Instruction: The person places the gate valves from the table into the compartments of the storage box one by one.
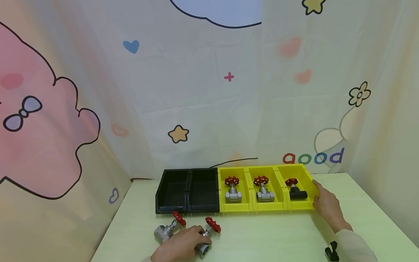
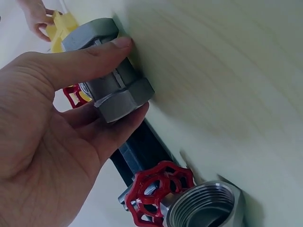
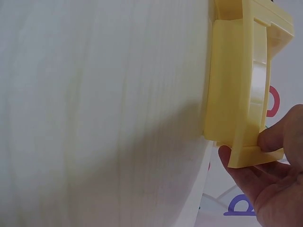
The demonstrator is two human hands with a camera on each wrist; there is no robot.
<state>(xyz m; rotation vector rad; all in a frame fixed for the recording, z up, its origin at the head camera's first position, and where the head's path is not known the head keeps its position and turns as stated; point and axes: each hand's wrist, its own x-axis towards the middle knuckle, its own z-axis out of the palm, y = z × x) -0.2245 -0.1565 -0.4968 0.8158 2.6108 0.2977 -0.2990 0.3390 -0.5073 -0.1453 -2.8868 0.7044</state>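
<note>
My left hand [image 1: 183, 243] grips a grey metal gate valve [image 2: 120, 85] by its body, thumb on one side and fingers on the other. The valve's red handwheel [image 1: 213, 225] points up and to the right. Just left of that hand, a second metal gate valve [image 1: 163, 233] with a red handwheel lies on the table; its threaded opening shows in the left wrist view. At the far right of the bin row, my right hand [image 1: 328, 205] pinches the outer side wall of a yellow bin [image 3: 229, 85] between thumb and fingers.
Two black bins [image 1: 203, 210] adjoin the yellow ones. Two yellow bins each hold a metal valve [image 1: 233, 196] with a red handwheel; the rightmost holds a black valve [image 1: 298, 195]. A small black piece [image 1: 332, 251] shows by the right sleeve. Behind hangs a printed curtain [image 1: 196, 91].
</note>
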